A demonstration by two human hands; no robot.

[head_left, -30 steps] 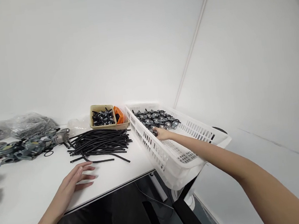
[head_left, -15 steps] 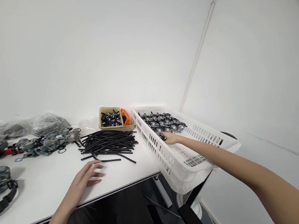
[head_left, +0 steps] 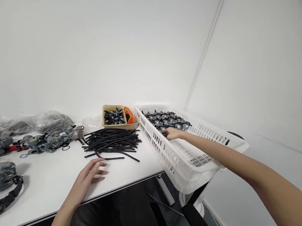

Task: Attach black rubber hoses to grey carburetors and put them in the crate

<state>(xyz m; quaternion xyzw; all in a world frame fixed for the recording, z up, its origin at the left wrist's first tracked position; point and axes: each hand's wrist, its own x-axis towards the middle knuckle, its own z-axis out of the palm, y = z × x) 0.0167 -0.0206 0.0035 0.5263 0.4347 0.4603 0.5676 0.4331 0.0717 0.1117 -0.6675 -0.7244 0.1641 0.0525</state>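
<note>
My right hand (head_left: 173, 133) reaches into a long white plastic basket (head_left: 154, 140). Its fingers close around a small carburetor (head_left: 165, 133) at the near left end of the rows, mostly hidden by the hand. Rows of grey metal carburetors (head_left: 164, 117) with short black hoses fill the far part of the basket. My left hand (head_left: 91, 173) lies on the white table (head_left: 51, 188) near its front edge, fingers apart and holding nothing. Just beyond its fingertips is a pile of black rubber hoses (head_left: 113, 141).
A beige tray (head_left: 104, 118) of small black and metal parts stands by the wall, with an orange basket (head_left: 130, 116) beside it. Larger carburetors (head_left: 53, 141) and plastic-wrapped parts (head_left: 51, 120) lie to the left. A black-strapped watch (head_left: 6, 202) sits at the near left.
The view has shifted slightly, moving everything a little right and up. My right hand stays at the same spot in the basket, and my left hand remains resting on the table.
</note>
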